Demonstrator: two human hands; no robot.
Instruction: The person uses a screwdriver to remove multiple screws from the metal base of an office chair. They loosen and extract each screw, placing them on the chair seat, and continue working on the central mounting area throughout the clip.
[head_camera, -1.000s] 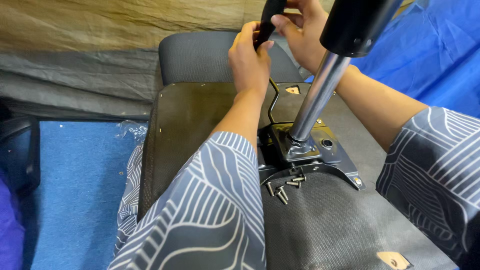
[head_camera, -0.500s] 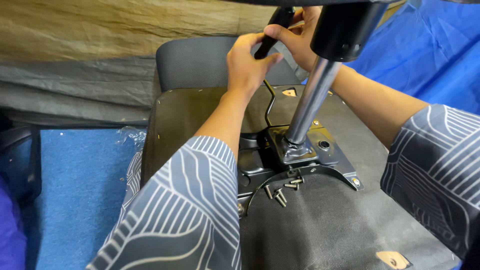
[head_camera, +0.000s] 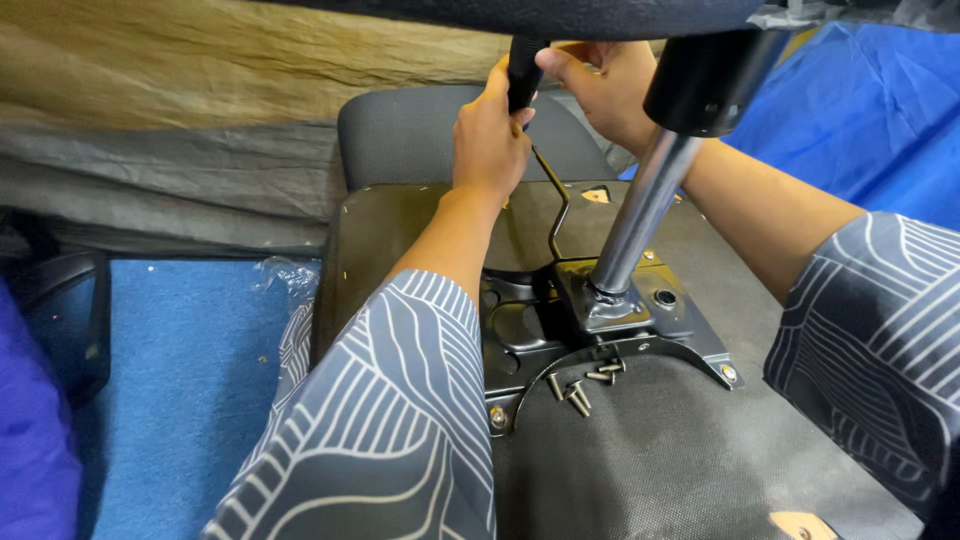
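Note:
An upturned office chair seat (head_camera: 690, 470) lies before me, its black metal mechanism plate (head_camera: 650, 330) bolted on top. A chrome gas cylinder (head_camera: 640, 225) rises from the plate into a black sleeve (head_camera: 705, 85). My left hand (head_camera: 490, 140) is wrapped around the black handle (head_camera: 522, 68) of a thin bent lever rod (head_camera: 558, 205) that runs down to the plate. My right hand (head_camera: 600, 85) pinches the same handle from the far side, near the top edge of the view. Several loose screws (head_camera: 585, 385) lie on the seat just in front of the plate.
A grey chair backrest (head_camera: 400, 140) lies beyond the seat. Blue carpet (head_camera: 180, 380) covers the floor at the left, with a dark chair part (head_camera: 70, 320) at the left edge. Blue sheeting (head_camera: 860, 110) hangs at the right, tan and grey cloth (head_camera: 200, 110) behind.
Both hands stay on the lever handle, which now stands more upright. The view has shifted, so the seat and cylinder sit a little further right.

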